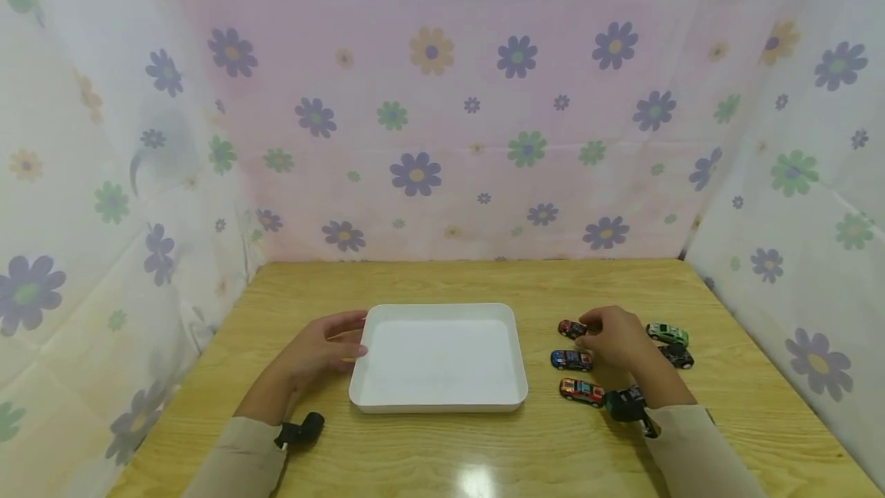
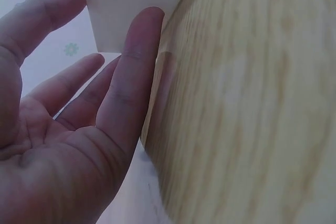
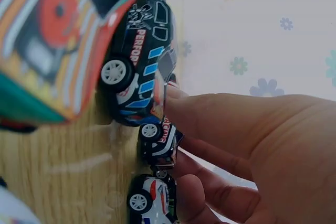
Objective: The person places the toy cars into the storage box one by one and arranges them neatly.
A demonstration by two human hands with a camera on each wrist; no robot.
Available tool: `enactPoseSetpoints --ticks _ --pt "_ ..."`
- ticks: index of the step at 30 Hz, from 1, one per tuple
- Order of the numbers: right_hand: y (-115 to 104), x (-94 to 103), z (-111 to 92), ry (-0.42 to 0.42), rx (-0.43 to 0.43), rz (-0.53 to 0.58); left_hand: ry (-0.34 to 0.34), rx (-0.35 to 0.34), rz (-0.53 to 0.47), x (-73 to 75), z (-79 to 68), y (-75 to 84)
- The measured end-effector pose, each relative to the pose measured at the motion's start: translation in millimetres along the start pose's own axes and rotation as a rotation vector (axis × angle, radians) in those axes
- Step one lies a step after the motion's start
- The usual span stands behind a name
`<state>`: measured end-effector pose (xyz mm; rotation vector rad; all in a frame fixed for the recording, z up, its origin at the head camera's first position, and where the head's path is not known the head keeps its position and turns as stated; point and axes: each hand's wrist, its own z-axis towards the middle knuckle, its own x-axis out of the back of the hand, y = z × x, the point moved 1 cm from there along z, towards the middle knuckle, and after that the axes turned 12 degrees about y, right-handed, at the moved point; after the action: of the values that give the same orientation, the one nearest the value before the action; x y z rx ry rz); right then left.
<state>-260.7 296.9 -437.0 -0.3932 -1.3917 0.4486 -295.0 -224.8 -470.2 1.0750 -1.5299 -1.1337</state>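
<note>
A white rectangular tray [image 1: 441, 360] lies on the wooden table, its left end beside my left hand [image 1: 321, 348]. That hand's fingers are spread and loosely bent, with fingertips right at the tray's rim and outer wall [image 2: 123, 11]. My right hand [image 1: 615, 336] pinches a small dark red toy car [image 1: 571, 329] by its right end, thumb and fingers bent down over it. Nearer me in the same row are a blue toy car [image 1: 571, 360] and a red-and-orange one [image 1: 581, 391]. In the right wrist view the orange car [image 3: 58, 35] looms large up front.
Right of my right hand stand a green-and-white toy car [image 1: 667, 333] and a black one [image 1: 677, 355]. Another dark car is partly hidden under my right wrist. Flowered cloth [image 1: 477, 98] hangs behind the table [image 1: 442, 459] and along both sides.
</note>
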Motion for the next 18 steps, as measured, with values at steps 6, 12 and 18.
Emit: enactPoseSetpoints --ticks 6,12,18 --pt "8 -1.3 2 -0.002 -0.018 0.003 0.011 0.003 0.01 0.0 0.9 -0.5" --pt "13 -4.6 1 0.002 -0.046 0.026 0.016 -0.002 0.026 2.5 2.6 -5.0" --pt "15 -3.2 1 0.018 -0.048 0.025 -0.008 -0.006 0.007 1.2 3.6 -4.8"
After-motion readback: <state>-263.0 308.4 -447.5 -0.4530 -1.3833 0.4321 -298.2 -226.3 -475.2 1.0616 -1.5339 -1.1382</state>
